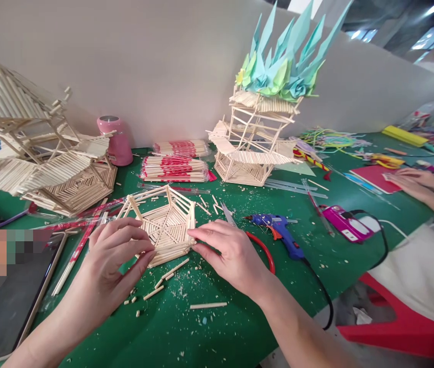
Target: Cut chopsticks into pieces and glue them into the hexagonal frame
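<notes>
A small polygonal frame of pale wooden sticks (pixel 166 225) rests on the green tabletop in front of me, its floor laid in a web-like pattern with short posts and rails round it. The thumb and fingertips of my left hand (pixel 122 250) pinch its near left edge. On the opposite side, my right hand (pixel 228 250) grips the right edge between thumb and forefinger. Cut stick pieces (pixel 174 268) and crumbs lie in front of the frame. Beside my right hand are scissors (pixel 265 253) with red handles, partly hidden, and a blue glue gun (pixel 278 227).
Behind stand bundles of wrapped sticks (pixel 176 168), a pink container (pixel 115 140) and a stick tower (pixel 258 133) topped with folded paper. A larger stick building (pixel 40 143) is at left, above a dark tablet (pixel 13 296). Another person's hands (pixel 412 181) rest near a red pad (pixel 373 178).
</notes>
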`<action>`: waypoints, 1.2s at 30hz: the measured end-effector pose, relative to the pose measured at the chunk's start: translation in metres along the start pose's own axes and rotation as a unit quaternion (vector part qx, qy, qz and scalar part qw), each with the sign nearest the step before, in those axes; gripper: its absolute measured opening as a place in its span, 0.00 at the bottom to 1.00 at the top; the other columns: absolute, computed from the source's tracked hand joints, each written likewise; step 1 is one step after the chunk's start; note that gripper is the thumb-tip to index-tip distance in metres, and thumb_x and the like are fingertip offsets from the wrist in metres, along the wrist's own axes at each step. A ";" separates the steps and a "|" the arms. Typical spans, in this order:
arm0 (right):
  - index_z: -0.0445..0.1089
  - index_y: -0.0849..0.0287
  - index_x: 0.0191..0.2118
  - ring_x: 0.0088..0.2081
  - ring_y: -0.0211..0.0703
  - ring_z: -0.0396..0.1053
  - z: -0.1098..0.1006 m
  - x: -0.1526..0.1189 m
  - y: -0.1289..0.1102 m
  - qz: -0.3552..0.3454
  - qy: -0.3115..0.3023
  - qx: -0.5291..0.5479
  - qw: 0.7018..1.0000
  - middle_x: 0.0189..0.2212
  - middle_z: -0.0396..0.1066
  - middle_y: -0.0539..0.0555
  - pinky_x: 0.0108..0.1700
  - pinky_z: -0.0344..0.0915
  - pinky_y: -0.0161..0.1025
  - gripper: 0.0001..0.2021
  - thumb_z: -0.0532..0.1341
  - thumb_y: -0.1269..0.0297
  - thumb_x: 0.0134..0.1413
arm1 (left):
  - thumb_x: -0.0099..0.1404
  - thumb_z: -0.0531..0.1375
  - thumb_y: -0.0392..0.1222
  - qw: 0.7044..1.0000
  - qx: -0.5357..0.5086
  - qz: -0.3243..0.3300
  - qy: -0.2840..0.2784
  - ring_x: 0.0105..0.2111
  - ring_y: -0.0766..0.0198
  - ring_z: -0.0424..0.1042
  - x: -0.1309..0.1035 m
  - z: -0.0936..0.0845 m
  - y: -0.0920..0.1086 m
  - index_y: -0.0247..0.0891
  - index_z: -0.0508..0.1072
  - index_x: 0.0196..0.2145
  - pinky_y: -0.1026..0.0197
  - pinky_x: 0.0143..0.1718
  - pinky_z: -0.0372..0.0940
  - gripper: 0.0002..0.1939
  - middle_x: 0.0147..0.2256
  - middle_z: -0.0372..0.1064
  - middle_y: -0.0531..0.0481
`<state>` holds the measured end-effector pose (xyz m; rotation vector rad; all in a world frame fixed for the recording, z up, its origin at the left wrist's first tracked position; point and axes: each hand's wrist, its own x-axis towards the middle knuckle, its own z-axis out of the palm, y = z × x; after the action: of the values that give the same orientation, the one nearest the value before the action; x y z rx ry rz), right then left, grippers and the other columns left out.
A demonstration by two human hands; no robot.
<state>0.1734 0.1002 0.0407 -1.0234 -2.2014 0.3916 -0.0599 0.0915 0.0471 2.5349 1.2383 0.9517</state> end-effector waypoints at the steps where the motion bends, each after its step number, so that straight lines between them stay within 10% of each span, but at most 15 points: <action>1: 0.73 0.62 0.44 0.35 0.42 0.70 0.000 0.001 0.000 -0.005 0.002 0.000 1.000 0.36 0.76 0.55 0.38 0.68 0.41 0.10 0.58 0.72 0.57 | 0.61 0.58 0.35 1.000 -0.004 -0.002 0.000 0.42 0.55 0.65 0.000 0.000 0.000 0.43 0.70 0.32 0.51 0.43 0.60 0.03 0.31 0.71 0.52; 23: 0.70 0.63 0.49 0.35 0.42 0.66 -0.003 -0.001 -0.006 0.012 -0.003 -0.046 0.999 0.33 0.70 0.55 0.37 0.67 0.40 0.15 0.60 0.69 0.55 | 0.60 0.58 0.34 0.999 -0.033 -0.003 0.006 0.42 0.56 0.67 -0.003 0.001 -0.005 0.44 0.70 0.33 0.51 0.44 0.61 0.05 0.33 0.71 0.52; 36: 0.77 0.55 0.31 0.45 0.49 0.59 0.013 0.021 -0.032 -0.001 0.014 -0.112 0.994 0.45 0.68 0.54 0.46 0.58 0.45 0.09 0.59 0.68 0.57 | 0.62 0.58 0.38 1.000 0.014 0.015 0.002 0.42 0.52 0.66 0.002 -0.003 0.004 0.41 0.69 0.34 0.47 0.43 0.60 0.02 0.33 0.69 0.48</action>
<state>0.1374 0.0954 0.0569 -1.1371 -2.2577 0.1284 -0.0580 0.0900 0.0518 2.5827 1.2263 0.9532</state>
